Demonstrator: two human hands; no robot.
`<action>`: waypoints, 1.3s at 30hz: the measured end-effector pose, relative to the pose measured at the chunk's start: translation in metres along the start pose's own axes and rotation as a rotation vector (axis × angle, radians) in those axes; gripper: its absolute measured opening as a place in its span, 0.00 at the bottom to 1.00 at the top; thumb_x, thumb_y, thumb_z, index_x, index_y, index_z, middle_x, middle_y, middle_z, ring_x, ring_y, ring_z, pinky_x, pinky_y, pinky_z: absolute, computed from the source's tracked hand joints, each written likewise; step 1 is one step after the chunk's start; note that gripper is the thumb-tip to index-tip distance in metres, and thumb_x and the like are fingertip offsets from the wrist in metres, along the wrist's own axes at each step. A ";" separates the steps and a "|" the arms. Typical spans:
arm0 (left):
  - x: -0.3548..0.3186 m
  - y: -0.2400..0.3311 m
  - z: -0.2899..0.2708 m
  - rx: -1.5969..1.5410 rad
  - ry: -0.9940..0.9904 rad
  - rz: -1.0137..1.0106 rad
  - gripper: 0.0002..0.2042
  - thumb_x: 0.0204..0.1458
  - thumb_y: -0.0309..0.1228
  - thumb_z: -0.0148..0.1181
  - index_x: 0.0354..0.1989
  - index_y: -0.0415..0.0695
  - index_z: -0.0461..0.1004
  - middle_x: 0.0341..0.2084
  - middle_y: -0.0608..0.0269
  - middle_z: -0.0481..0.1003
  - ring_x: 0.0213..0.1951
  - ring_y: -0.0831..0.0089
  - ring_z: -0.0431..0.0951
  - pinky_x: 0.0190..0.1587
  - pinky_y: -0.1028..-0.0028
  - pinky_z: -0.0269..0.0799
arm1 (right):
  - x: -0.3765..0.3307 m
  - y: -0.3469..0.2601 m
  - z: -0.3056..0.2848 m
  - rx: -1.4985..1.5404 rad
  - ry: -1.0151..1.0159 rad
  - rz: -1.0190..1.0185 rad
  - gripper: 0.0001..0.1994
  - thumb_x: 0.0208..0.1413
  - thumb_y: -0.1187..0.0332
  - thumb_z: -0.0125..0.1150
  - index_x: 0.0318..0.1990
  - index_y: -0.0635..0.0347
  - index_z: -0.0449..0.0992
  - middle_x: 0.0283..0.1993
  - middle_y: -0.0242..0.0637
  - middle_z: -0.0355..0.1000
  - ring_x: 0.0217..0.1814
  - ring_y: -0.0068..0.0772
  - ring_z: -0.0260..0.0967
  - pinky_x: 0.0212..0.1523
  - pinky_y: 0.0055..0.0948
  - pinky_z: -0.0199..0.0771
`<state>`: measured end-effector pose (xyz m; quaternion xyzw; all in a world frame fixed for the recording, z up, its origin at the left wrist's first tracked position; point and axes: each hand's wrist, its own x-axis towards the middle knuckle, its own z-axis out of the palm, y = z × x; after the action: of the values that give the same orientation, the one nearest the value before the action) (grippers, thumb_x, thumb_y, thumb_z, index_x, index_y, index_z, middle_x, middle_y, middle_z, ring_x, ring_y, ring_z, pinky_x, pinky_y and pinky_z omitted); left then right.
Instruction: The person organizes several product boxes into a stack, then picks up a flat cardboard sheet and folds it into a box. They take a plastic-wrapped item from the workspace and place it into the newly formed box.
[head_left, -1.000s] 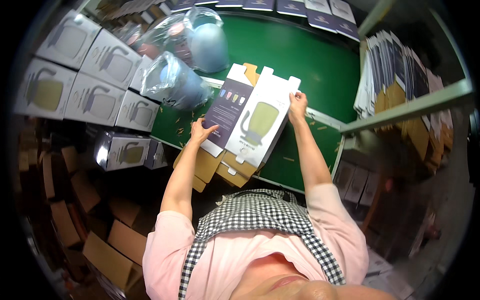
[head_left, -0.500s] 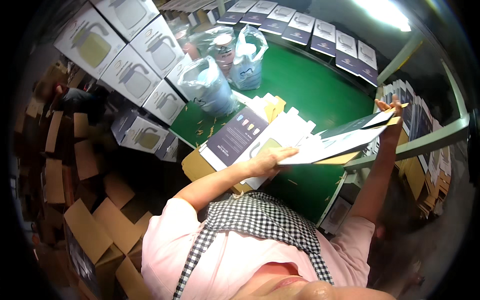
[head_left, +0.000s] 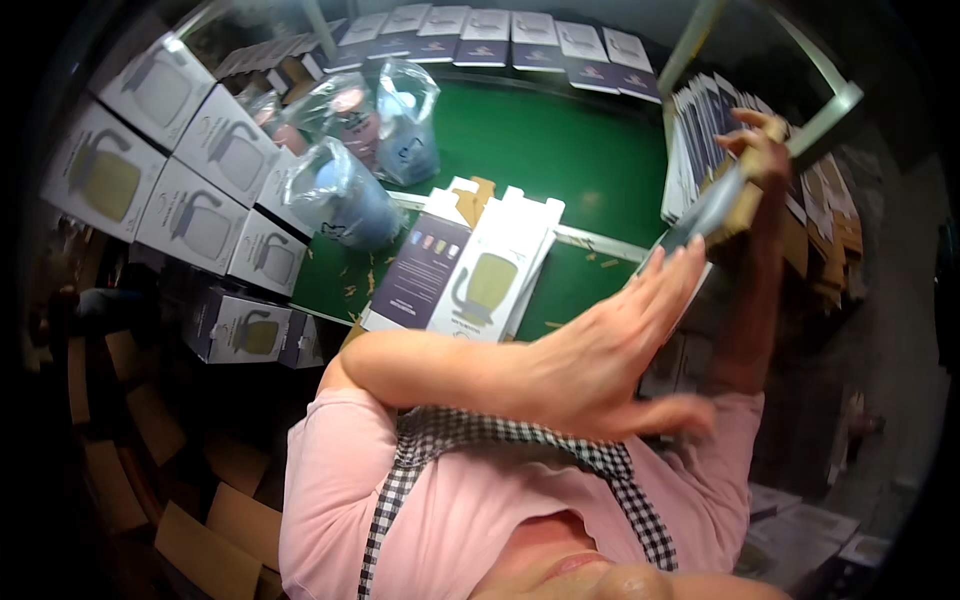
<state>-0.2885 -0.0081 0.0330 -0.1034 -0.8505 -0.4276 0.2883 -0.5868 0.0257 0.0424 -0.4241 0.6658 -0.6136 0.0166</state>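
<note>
My right hand [head_left: 762,150], out at the far right, has its fingers round the end of a flattened carton [head_left: 715,205], which stands nearly edge-on and tilted. My left hand [head_left: 615,345] reaches across my chest with its fingers straight, the fingertips overlapping the carton's near end; whether they touch it I cannot tell. The thumb is smeared by motion. On the green table [head_left: 560,140] in front of me lie flat printed cartons [head_left: 485,280], white and dark purple with a picture of a jug, some brown flaps showing at their far end.
White boxes [head_left: 195,225] with jug pictures are stacked at the left. Beside them, clear plastic bags [head_left: 345,195] hold blue and pink vessels. Flat cartons line the table's far edge [head_left: 485,38]; more stand upright [head_left: 700,140] by a metal frame [head_left: 825,120]. Brown cardboard cartons [head_left: 215,535] sit lower left.
The flattened carton has swung up and away to the right with my right hand. My left hand has followed rightward, its fingers now straight. The view has turned too.
</note>
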 end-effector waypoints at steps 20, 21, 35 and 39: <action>-0.034 -0.212 0.014 -0.558 0.829 -0.965 0.23 0.67 0.43 0.41 0.59 0.38 0.68 0.54 0.50 0.72 0.56 0.67 0.70 0.61 0.70 0.61 | -0.121 0.095 0.091 -0.415 -0.536 -0.300 0.37 0.52 0.59 0.59 0.70 0.53 0.53 0.68 0.58 0.54 0.61 0.57 0.63 0.60 0.46 0.63; -0.039 -0.213 0.012 -0.640 0.866 -0.885 0.23 0.67 0.44 0.41 0.59 0.37 0.68 0.54 0.51 0.72 0.56 0.68 0.69 0.61 0.70 0.61 | -0.116 0.096 0.090 -0.404 -0.541 -0.303 0.37 0.52 0.59 0.59 0.70 0.53 0.53 0.68 0.58 0.54 0.61 0.57 0.63 0.60 0.46 0.63; -0.032 -0.202 0.008 -0.404 0.735 -0.833 0.21 0.68 0.43 0.39 0.52 0.39 0.73 0.43 0.59 0.75 0.45 0.73 0.72 0.51 0.74 0.67 | -0.037 0.080 0.061 -0.197 -1.196 0.379 0.31 0.42 0.56 0.74 0.58 0.44 0.72 0.59 0.46 0.65 0.48 0.35 0.69 0.52 0.35 0.72; -0.026 -0.204 0.017 -0.355 0.717 -0.727 0.21 0.68 0.43 0.40 0.51 0.37 0.73 0.43 0.58 0.75 0.44 0.73 0.71 0.51 0.74 0.66 | -0.053 0.071 0.073 -0.349 -1.362 0.148 0.41 0.36 0.54 0.78 0.63 0.38 0.67 0.69 0.47 0.53 0.60 0.45 0.64 0.59 0.40 0.69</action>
<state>-0.3604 -0.1180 -0.1261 0.3029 -0.5944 -0.6454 0.3720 -0.5516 -0.0100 -0.0616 -0.6636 0.6232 -0.0933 0.4031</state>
